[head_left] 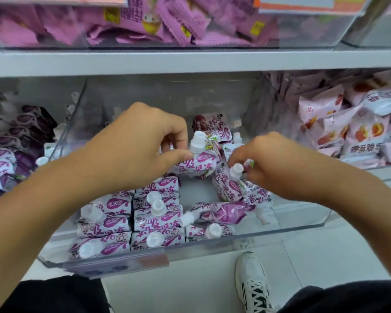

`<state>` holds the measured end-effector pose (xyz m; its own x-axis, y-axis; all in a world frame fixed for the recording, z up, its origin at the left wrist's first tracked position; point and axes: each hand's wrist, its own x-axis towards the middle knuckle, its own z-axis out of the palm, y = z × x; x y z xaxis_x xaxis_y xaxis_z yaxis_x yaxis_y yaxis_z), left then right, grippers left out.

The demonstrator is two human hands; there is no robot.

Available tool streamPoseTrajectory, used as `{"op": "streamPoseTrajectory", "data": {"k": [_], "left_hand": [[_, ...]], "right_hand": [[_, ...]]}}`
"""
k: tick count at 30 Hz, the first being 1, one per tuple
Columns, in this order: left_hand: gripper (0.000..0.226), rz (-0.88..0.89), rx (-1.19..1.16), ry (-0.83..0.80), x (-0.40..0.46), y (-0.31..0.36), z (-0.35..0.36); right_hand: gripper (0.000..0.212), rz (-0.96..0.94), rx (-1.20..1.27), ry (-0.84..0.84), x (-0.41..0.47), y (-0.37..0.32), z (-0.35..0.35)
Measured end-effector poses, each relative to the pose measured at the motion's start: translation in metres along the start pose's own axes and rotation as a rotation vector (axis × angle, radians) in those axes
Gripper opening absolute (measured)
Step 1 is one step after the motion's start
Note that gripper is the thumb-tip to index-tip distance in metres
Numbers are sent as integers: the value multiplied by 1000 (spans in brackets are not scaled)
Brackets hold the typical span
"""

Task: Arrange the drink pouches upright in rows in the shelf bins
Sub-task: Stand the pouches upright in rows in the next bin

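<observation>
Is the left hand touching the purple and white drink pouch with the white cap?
Touching. In the head view the left hand pinches the purple and white drink pouch just below its white cap, thumb pressed on its front.

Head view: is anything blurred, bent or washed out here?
Head view: the right hand and its pouch smear with motion blur; the left hand is sharper; the top bin and far left pouches are soft; the shelf edge bows from the wide lens; lighting is flat, without hard glare.

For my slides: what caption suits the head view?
Both hands, left and right, stand purple-and-white spouted drink pouches in a clear plastic shelf bin.
</observation>
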<state>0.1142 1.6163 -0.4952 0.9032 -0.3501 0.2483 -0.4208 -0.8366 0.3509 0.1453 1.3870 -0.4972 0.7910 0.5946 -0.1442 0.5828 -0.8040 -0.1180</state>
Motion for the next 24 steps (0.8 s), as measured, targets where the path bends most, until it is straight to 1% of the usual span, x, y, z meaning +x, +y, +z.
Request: {"op": "streamPoseTrajectory", "data": {"k": [1, 3, 5, 6, 7, 9, 10, 11, 14, 15, 16, 18, 20, 22, 24], "left_hand": [[20, -9, -7, 5, 1, 0, -1], [20, -1, -22, -11, 1, 1, -1], [19, 23, -21, -36, 1, 5, 2], [18, 26, -15, -35, 1, 6, 3], [18, 18, -9, -22, 2, 5, 3], [19, -32, -12, 21, 4, 1, 0], [19, -65, -28, 37, 6, -3, -3], [19, -95, -49, 43, 7, -6, -5], [19, -137, -87, 25, 7, -11, -7], [19, -143, -91, 18, 7, -11, -7], [18, -148, -92, 16, 6, -11, -6], [17, -164, -95, 29, 5, -12, -5], [17, -174, -109, 50, 4, -12, -5], [17, -178, -134, 67, 3, -10, -5], [17, -168, -140, 59, 0, -4, -3]], "right_hand": [[31, -11, 0, -36, 0, 2, 1], [34, -7, 64, -43, -2, 7, -4], [24, -7, 135, -23, -4, 7, -8], [18, -8, 181, 27, -6, 6, -8], [16, -7, 227, 114, -8, 5, -8], [17, -21, 272, 318, -15, -5, -9], [17, -48, 263, 350, -18, -12, -10], [18, -82, 243, 308, -21, -19, -9], [43, -144, 140, -28, -18, -33, 9], [43, -143, 115, -109, -14, -34, 14], [38, -145, 104, -127, -11, -33, 16], [20, -136, 56, -78, -5, -27, 15], [13, -121, 52, -43, -5, -17, 10], [11, -133, 167, -31, -8, -13, 6], [8, -149, 283, -57, -12, -16, 9]]}}
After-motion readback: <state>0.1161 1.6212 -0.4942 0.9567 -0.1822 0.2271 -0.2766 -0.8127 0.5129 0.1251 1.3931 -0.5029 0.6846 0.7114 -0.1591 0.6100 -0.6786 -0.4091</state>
